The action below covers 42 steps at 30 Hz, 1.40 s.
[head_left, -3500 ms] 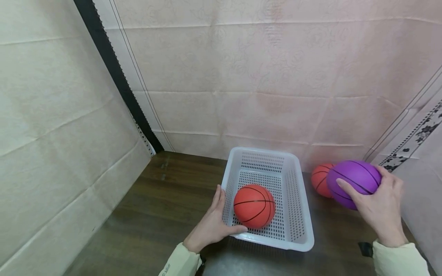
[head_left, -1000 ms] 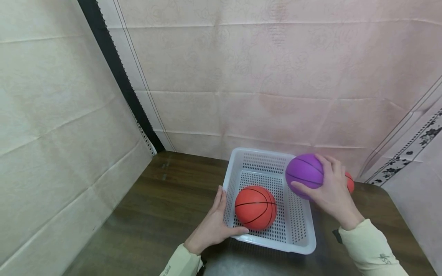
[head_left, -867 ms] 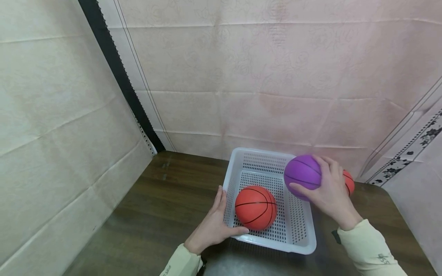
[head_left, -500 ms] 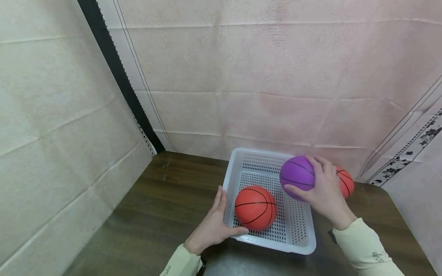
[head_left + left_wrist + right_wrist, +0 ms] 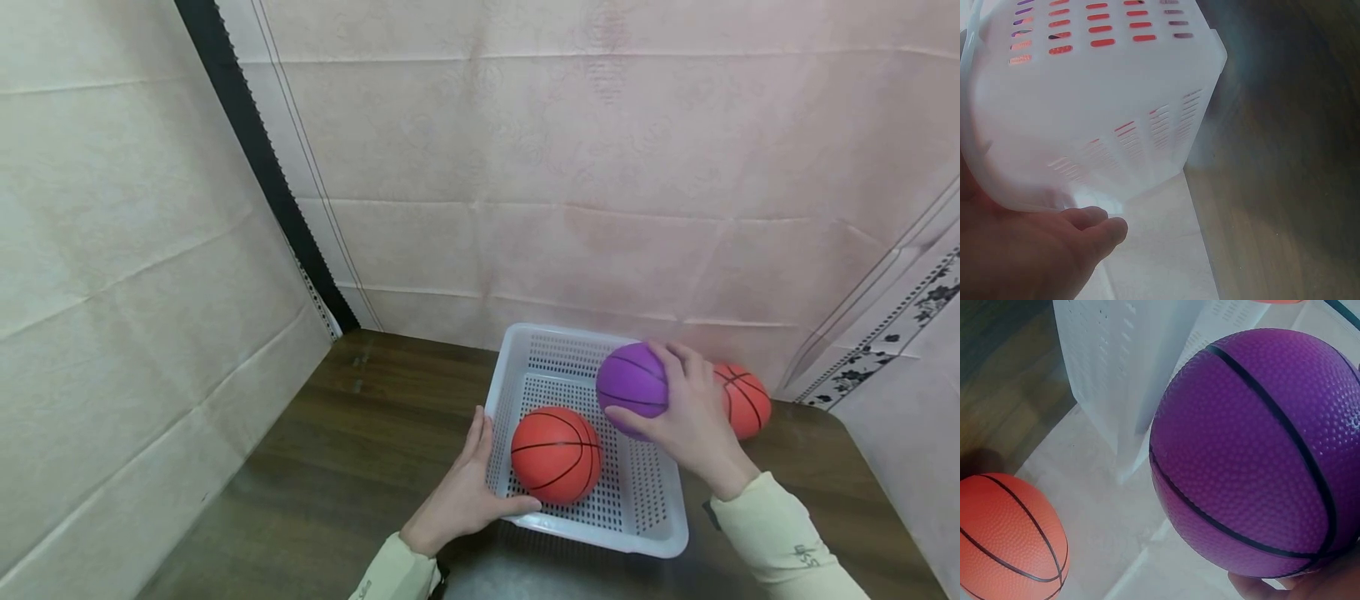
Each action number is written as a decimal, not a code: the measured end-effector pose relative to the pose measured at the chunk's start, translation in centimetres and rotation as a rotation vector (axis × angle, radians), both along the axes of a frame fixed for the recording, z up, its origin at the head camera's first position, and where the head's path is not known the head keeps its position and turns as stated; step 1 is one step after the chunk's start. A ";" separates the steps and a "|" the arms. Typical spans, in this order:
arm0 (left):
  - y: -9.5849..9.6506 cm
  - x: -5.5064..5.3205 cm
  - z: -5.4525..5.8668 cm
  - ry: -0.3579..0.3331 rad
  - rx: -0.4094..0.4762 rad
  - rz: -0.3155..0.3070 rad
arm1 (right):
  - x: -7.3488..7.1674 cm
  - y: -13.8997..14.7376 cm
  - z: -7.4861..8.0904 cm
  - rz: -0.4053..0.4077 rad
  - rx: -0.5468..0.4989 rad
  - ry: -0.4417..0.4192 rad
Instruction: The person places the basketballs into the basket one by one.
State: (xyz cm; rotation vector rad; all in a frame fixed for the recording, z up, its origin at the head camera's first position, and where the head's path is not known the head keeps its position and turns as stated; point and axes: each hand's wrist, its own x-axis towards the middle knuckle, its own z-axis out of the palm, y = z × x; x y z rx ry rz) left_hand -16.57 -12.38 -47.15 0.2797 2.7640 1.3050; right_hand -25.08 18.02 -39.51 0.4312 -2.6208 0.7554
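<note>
My right hand (image 5: pixel 693 417) grips a purple mini basketball (image 5: pixel 632 387) with fingers on top and thumb on its near side. In the head view the ball overlaps the upper right part of a white perforated plastic basket (image 5: pixel 645 546). An orange-red mini basketball (image 5: pixel 557 456) sits inside that basket, toward its near left. My left hand (image 5: pixel 468 492) rests against the near left corner, fingers fairly straight along the left side and thumb across the near rim. In the left wrist view its fingertips (image 5: pixel 1113 230) lie against the outer wall.
A second orange-red mini basketball (image 5: pixel 745 402) stands on the dark wood table (image 5: pixel 337 467), right of the basket and partly behind my right hand. Pale cloth (image 5: pixel 600 208) hangs behind the table. More cloth lines the left and right sides.
My right hand has carried the purple basketball leftward from the right side to over the basket, uncovering more of the orange-red basketball on the table. My left hand has stayed at the basket's corner.
</note>
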 end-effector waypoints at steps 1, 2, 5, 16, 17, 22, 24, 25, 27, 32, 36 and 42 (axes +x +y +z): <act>0.0 0.0 0.0 0.000 0.004 -0.001 | 0.0 -0.1 -0.1 0.004 -0.001 -0.002; 0.0 0.0 0.0 -0.001 0.008 -0.002 | 0.0 -0.1 -0.1 0.009 0.000 -0.002; 0.0 0.0 0.1 -0.004 0.009 -0.001 | 0.0 -0.2 -0.2 0.023 -0.003 0.001; 0.1 0.1 0.1 -0.007 -0.023 0.001 | -0.4 -0.7 -0.6 0.062 0.026 0.062; 0.1 0.1 0.1 -0.005 -0.026 0.002 | -0.5 -0.7 -0.7 0.063 0.031 0.066; 0.1 0.0 0.1 -0.001 -0.034 0.006 | -0.5 -0.9 -0.9 0.066 0.077 0.058; 0.1 0.0 0.0 -0.001 -0.027 0.007 | -0.4 -1.1 -1.0 0.071 0.105 0.049; 0.1 0.0 0.1 -0.002 -0.023 0.006 | -0.4 -1.1 -1.0 0.076 0.120 0.046; 0.1 0.0 0.0 -0.005 -0.017 0.005 | -0.4 -1.3 -1.1 0.081 0.142 0.037; 0.1 0.0 -0.1 -0.007 -0.014 0.002 | -0.3 -1.4 -1.1 0.093 0.156 0.019; 0.0 0.1 0.0 -0.001 -0.019 0.005 | -0.2 -1.4 -1.1 0.105 0.151 0.007; -0.1 0.0 0.1 0.004 -0.020 0.008 | -0.3 -1.4 -1.2 0.126 0.151 0.024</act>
